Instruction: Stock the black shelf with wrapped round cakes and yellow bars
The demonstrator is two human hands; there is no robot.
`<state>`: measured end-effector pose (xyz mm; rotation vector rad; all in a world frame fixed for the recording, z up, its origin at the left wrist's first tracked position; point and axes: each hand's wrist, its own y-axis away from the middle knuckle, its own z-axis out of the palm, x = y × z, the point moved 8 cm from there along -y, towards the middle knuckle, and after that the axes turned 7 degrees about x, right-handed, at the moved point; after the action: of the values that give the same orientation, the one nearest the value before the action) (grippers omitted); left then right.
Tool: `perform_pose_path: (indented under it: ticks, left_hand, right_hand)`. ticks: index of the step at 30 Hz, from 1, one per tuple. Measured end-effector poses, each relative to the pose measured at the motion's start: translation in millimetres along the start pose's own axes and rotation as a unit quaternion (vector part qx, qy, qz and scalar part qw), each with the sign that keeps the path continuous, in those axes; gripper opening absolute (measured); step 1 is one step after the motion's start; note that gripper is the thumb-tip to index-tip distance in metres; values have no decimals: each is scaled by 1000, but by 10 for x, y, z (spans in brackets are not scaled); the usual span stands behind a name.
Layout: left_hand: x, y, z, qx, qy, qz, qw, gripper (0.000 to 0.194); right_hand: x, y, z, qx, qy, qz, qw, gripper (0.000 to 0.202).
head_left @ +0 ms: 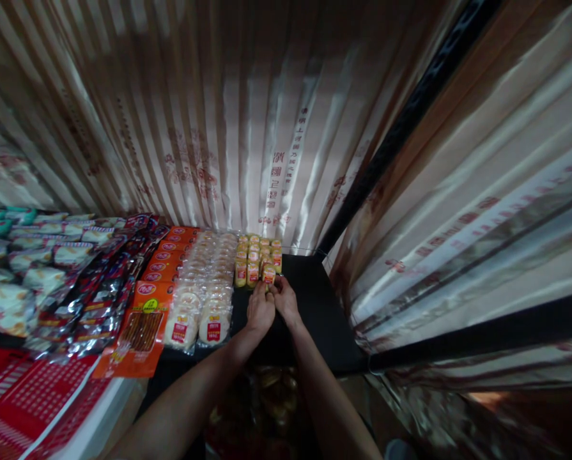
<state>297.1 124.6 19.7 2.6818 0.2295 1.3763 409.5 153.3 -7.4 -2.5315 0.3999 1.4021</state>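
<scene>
Left hand: I see the left hand [261,310] at the near end of the front yellow packet [268,275], fingers bent inward; whether it pinches firmly I cannot tell.
Right hand: the right hand [286,300] meets it from the other side, fingertips together with the left's; its grip is likewise hidden from me.
Front yellow packet: one, red-labelled, at the near edge of its group, just beyond the fingertips. Could twist or slip, I judge, if the two hands press unevenly on slick wrapping.
Yellow packets: several short rows of yellow packets [253,241], closely set. A push too far forward could shunt the rows behind toward the curtain [228,147].
Round clear-wrapped packs: two columns of round clear-wrapped packs [215,324], just left of the yellow group, overlapping. A drifting left wrist could catch a loose edge and spread them.
Orange bags: overlapping column of orange bags [144,329], the nearest jutting past the worktop [321,313]. An arm brushing that overhang could drag it down.
Dark bags: glossy heap of dark bags [96,316], leaning; a jolt could start a slide.
Red basket: red basket [41,396], lower left, near the orange overhang.
</scene>
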Motion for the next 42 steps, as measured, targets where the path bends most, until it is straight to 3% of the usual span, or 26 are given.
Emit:
perform_pose_path:
  ticks: [5, 10, 16, 22, 33, 42]
  left_hand:
    - [-37, -53, -27, 26, 15, -8, 1000, 44]
    - [-58, -87, -53, 50, 40, -1, 998, 44]
    - [-41, -115, -66, 54, 47, -4, 997, 42]
    - [-20, -116, -76, 63, 42, 3, 997, 40]
    - [-98, -165, -59, 96, 62, 13, 993, 37]
    - [-74, -159, -79, 85, 56, 19, 995, 38]
  right_hand:
    - [-54, -58, 32, 30, -23, -38, 999, 27]
    - [-55, -94, 52, 45, -41, -33, 998, 28]
    - [-55, -65, 35, 67, 15, -5, 998, 30]
    - [-83, -18, 44, 96, 36, -45, 994, 32]
    - [-131, -34, 143, 94, 97, -58, 989, 33]
    - [-182, -21, 143, 95, 135, -62, 984, 35]
